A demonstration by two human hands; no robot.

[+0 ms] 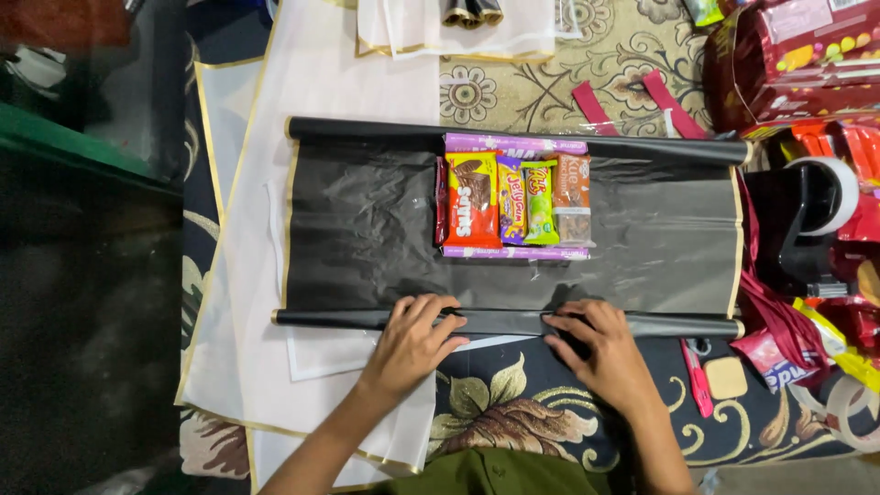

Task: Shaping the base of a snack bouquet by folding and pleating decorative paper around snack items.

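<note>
A black wrapping sheet [367, 229] with gold side edges lies spread on a white sheet [247, 302]. Its near edge is rolled into a tube [504, 322]; its far edge is rolled too [367, 128]. My left hand [414, 341] presses down on the near roll left of centre. My right hand [600, 346] grips the same roll right of centre. A flat cluster of snack packets [513, 197] in red, purple, green and brown, framed by two purple bars, lies on the black sheet beyond my hands.
A black tape dispenser [807, 229] with a white roll stands at the right. Red snack packs [807, 55] are piled at the top right. More white gold-edged sheets [458, 32] lie at the top. A pink cutter [698, 376] rests on the patterned carpet.
</note>
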